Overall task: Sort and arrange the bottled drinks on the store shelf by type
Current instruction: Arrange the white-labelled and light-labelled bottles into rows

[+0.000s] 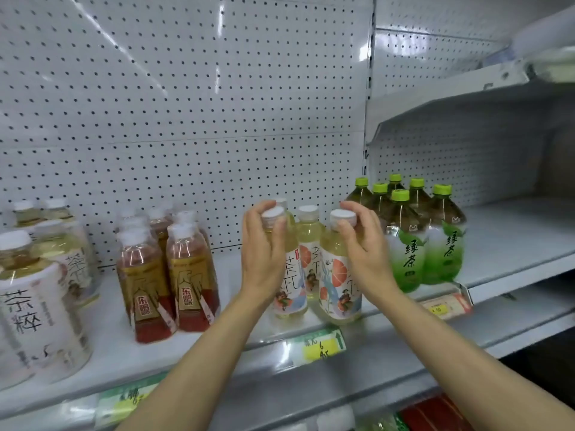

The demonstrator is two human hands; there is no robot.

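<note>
Both hands are on the pale tea bottles at the middle of the shelf [217, 346]. The left hand [263, 259] grasps one bottle [287, 287] at its neck, and the right hand [365, 253] grasps another bottle [337, 275] the same way. Best to keep them upright and slide them level with their kind. Green-capped bottles [413, 244] crowd the right; bare shelf lies between these and the red-labelled bottles [174, 275] to the left. The front edge is near.

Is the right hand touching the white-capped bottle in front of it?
Touching. The head view shows the right hand with fingers curled round the neck of the white-capped bottle, just under its cap.
</note>
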